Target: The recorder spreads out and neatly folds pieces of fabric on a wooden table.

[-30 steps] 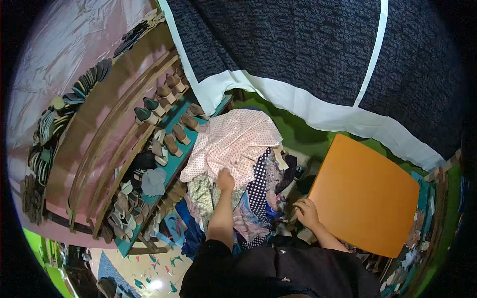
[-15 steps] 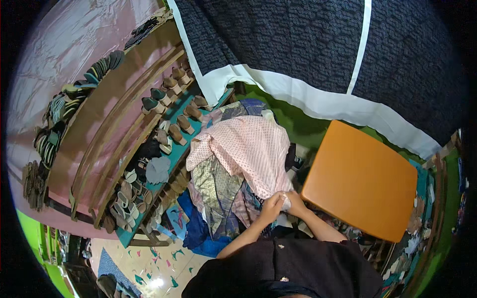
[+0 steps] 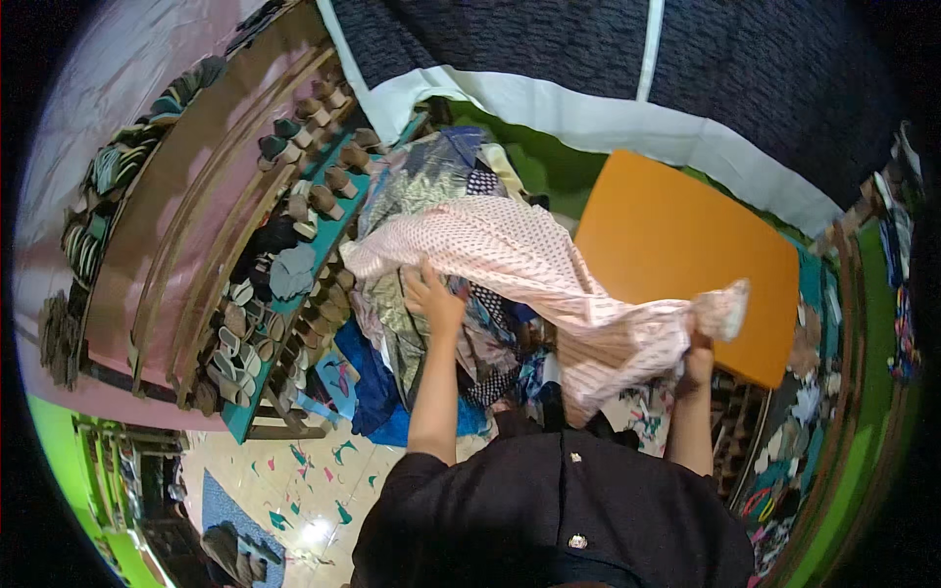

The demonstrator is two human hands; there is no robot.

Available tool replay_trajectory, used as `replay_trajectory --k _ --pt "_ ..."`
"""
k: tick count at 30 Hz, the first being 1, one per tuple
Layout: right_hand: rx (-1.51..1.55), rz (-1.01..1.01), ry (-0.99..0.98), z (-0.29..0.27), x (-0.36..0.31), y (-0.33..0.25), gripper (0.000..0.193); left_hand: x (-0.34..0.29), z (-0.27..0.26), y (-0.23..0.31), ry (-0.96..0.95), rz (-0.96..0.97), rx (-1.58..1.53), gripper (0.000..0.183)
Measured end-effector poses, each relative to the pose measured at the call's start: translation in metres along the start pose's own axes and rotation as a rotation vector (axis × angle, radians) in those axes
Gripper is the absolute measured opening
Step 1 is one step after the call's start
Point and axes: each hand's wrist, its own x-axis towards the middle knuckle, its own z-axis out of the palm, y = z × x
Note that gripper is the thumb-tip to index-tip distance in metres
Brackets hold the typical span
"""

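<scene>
A pale pink cloth (image 3: 510, 240) with small dark marks stretches across the middle, from a heap of garments to the orange tabletop. My right hand (image 3: 697, 361) is closed on its right end, at the tabletop's near edge; some of its fingers are hidden by the cloth. My left hand (image 3: 434, 302) reaches up to the cloth's lower edge on the left, its fingers spread. Beneath that hand lies a shiny gold-grey garment (image 3: 421, 181), part of the heap. A dark dotted fabric (image 3: 487, 294) shows under the pink cloth.
To the left, a slanted teal shelf (image 3: 299, 338) carries rows of shoes. The orange tabletop (image 3: 686, 245) stands close on the right. Blue fabric (image 3: 377, 392) lies near the heap, and coloured scraps (image 3: 284, 514) are scattered on the floor. A dark curtain (image 3: 510, 49) hangs behind.
My hands have parted: the right has drawn the cloth's end rightward over the tabletop's edge, while the left has let go and moved up and left. The whole view has shifted slightly.
</scene>
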Motion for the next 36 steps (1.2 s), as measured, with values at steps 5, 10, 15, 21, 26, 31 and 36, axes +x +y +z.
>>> replay_trajectory --k 5,10,15,21,26,31,36 --pt "0.404 -0.035 0.112 -0.074 -0.03 -0.048 0.037 0.029 0.038 -0.053 -0.043 0.358 -0.117 0.033" --pt "0.363 -0.078 0.455 -0.123 -0.044 -0.067 0.033 0.023 0.002 0.055 -0.319 0.2 -0.489 0.024" --pt "0.295 -0.103 0.592 -0.146 -0.057 -0.082 0.028 -0.034 -0.014 0.088 -0.429 0.174 -0.625 0.02" --pt "0.246 -0.169 0.787 -0.212 -0.096 -0.107 0.03 -0.1 -0.009 0.15 -0.645 0.036 -0.856 0.019" --pt "0.368 -0.246 0.866 -0.261 -0.143 -0.135 0.028 -0.126 -0.016 0.214 -0.811 0.058 -0.953 0.019" --pt "0.412 -0.301 0.978 -0.279 -0.177 -0.144 0.025 -0.142 -0.004 0.25 -0.968 0.426 -0.857 0.029" --pt "0.396 -0.221 0.985 -0.262 -0.171 -0.129 0.023 -0.172 0.006 0.28 -1.014 0.79 -0.533 0.048"
